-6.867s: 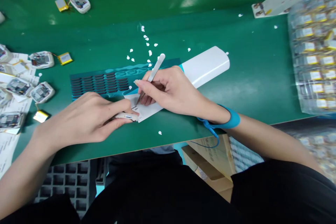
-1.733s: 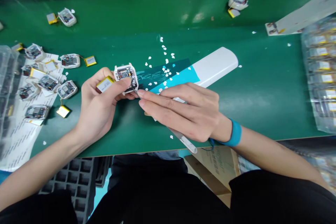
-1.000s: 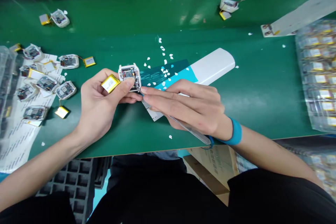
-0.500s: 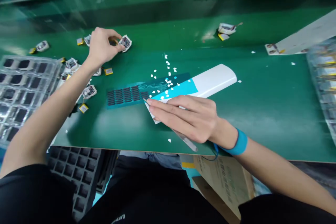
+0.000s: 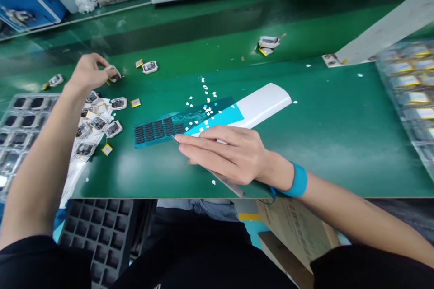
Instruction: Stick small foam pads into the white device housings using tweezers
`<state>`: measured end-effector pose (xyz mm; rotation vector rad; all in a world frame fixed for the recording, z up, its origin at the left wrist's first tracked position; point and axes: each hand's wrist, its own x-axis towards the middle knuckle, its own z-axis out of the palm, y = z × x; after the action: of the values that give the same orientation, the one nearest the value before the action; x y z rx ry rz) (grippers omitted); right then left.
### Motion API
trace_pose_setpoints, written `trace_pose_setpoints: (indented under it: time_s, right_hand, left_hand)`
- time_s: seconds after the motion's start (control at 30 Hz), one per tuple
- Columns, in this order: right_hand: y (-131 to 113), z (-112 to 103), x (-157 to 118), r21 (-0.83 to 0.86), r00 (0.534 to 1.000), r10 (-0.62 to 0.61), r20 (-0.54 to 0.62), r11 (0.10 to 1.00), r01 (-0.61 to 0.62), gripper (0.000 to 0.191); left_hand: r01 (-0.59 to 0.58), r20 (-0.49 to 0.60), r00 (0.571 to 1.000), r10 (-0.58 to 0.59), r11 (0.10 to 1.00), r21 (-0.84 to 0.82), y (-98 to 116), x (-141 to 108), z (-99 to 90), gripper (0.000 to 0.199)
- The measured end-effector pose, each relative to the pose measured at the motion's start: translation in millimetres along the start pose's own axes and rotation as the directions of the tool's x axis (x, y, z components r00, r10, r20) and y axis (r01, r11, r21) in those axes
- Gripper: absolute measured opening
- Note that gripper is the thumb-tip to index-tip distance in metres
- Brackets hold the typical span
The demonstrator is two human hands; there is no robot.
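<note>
Careful work in a tight spot

The left hand (image 5: 88, 72) is far out on the green worktop (image 5: 339, 144). Its fingers (image 5: 109, 68) curl down and pinch a small white device (image 5: 114, 75), though they hide part of it, so I cannot tell how firm the hold is. Other small devices (image 5: 113, 129) lie close by on white paper sheets (image 5: 75, 185), with little yellow batteries (image 5: 135, 103) among them.

The right hand (image 5: 230, 156) lies flat and low near the middle of the worktop. Its fingers are closed together over metal tweezers (image 5: 224, 182), and the sharp tip pokes out just past the fingertips. The tip is right beside a teal sheet (image 5: 217, 119) with rows of dark pads (image 5: 159, 129). A long white strip (image 5: 261, 108) lies next to the sheet, and many tiny white dots (image 5: 206, 109) are spread over it.

A few things could go wrong here. The sharp tip could scratch the sheet or lift a pad if the hand slides. The tiny dots could stick to a hand or a device. In the crowded spot, a quick reach could knock parts together or tug a thin battery wire loose.
</note>
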<state>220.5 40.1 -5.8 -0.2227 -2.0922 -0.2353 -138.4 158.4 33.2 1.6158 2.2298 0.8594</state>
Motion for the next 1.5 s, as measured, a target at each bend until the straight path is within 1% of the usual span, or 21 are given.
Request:
trace_pose_setpoints:
  time_s: [0.07,0.1,0.2,0.23,0.27,0.3,0.33,0.37,0.4,0.47,0.53,0.67,0.73,0.83,1.07,1.17,1.23,1.3,1.37,1.43,1.5]
  right_hand:
    - [-2,0,-1,0.142,0.988,0.151,0.016,0.978,-0.152,0.017]
    - [-4,0,-1,0.236,0.969,0.246,0.022,0.941,-0.244,0.021]
    - [-5,1,0,0.456,0.854,0.519,-0.022,0.766,-0.453,0.027]
    - [-5,0,0,0.488,0.806,0.591,-0.035,0.714,-0.502,0.026]
    - [-4,0,1,0.499,0.762,0.647,-0.023,0.668,-0.553,0.025]
    - [-2,-1,3,0.488,0.726,0.687,0.012,0.630,-0.604,0.022]
    - [-1,-2,3,0.461,0.709,0.703,0.054,0.612,-0.642,0.019]
    - [1,-3,4,0.426,0.715,0.692,0.096,0.621,-0.658,0.017]
    - [3,-3,4,0.386,0.740,0.661,0.129,0.654,-0.651,0.018]
    - [5,-2,2,0.309,0.809,0.565,0.164,0.750,-0.586,0.022]
    - [5,0,-1,0.243,0.843,0.501,0.194,0.808,-0.537,0.021]
    - [-1,5,-4,0.241,0.824,0.517,0.231,0.790,-0.563,0.026]
    - [-2,5,-5,0.252,0.826,0.522,0.212,0.787,-0.562,0.020]
    - [0,4,-5,0.244,0.861,0.477,0.175,0.826,-0.507,0.003]
    - [-4,3,-8,0.164,0.882,0.455,0.125,0.867,-0.471,0.016]
    - [-6,3,-9,0.111,0.883,0.441,0.161,0.881,-0.461,0.024]
    - [-7,3,-8,0.056,0.884,0.428,0.190,0.894,-0.445,0.028]
    - [-7,1,-7,-0.004,0.895,0.398,0.203,0.914,-0.406,0.028]
    - [-7,0,-7,-0.051,0.909,0.363,0.203,0.931,-0.361,0.027]
    - [-6,-1,-8,-0.061,0.922,0.338,0.189,0.941,-0.333,0.025]
    - [-4,-2,-9,-0.038,0.931,0.322,0.172,0.947,-0.320,0.022]
  left_hand:
    - [-0.051,-0.014,0.999,0.049,0.986,-0.156,20,-17,10.8,0.052]
    - [-0.075,0.008,0.997,0.079,0.968,-0.240,31,-31,17.9,0.053]
    - [-0.088,0.148,0.970,0.195,0.843,-0.531,59,-92,40.9,0.063]
    - [-0.052,0.208,0.946,0.248,0.749,-0.660,66,-114,47.2,0.063]
    - [0.014,0.272,0.923,0.273,0.682,-0.732,71,-135,52.2,0.059]
    - [0.060,0.313,0.905,0.287,0.643,-0.764,75,-153,55.7,0.053]
    - [0.097,0.348,0.886,0.306,0.612,-0.785,78,-168,57.6,0.047]
    - [0.122,0.370,0.873,0.317,0.592,-0.797,79,-179,58.1,0.042]
    - [0.130,0.371,0.871,0.322,0.578,-0.805,80,-187,57.7,0.037]
    - [0.115,0.334,0.890,0.310,0.556,-0.823,81,-195,55.2,0.031]
    - [0.079,0.277,0.917,0.288,0.550,-0.832,81,-199,52.9,0.027]
    - [-0.017,0.206,0.925,0.319,0.579,-0.815,80,-206,53.3,0.022]
    - [-0.042,0.187,0.928,0.323,0.589,-0.807,80,-209,54.9,0.023]
    - [0.007,0.212,0.937,0.277,0.593,-0.805,81,-211,55.6,0.026]
    - [0.043,0.205,0.949,0.239,0.546,-0.837,82,-214,53.7,0.019]
    - [0.015,0.199,0.948,0.248,0.591,-0.807,80,-214,55.1,0.015]
    - [-0.065,0.162,0.947,0.279,0.658,-0.750,78,-214,55.9,0.009]
    - [-0.163,0.113,0.942,0.316,0.725,-0.669,77,-214,55.7,0.012]
    - [-0.217,0.086,0.937,0.337,0.758,-0.615,78,-214,54.2,0.014]
    - [-0.200,0.091,0.940,0.329,0.747,-0.634,80,-214,52.0,0.013]
    - [-0.140,0.117,0.947,0.298,0.714,-0.686,82,-215,50.4,0.012]
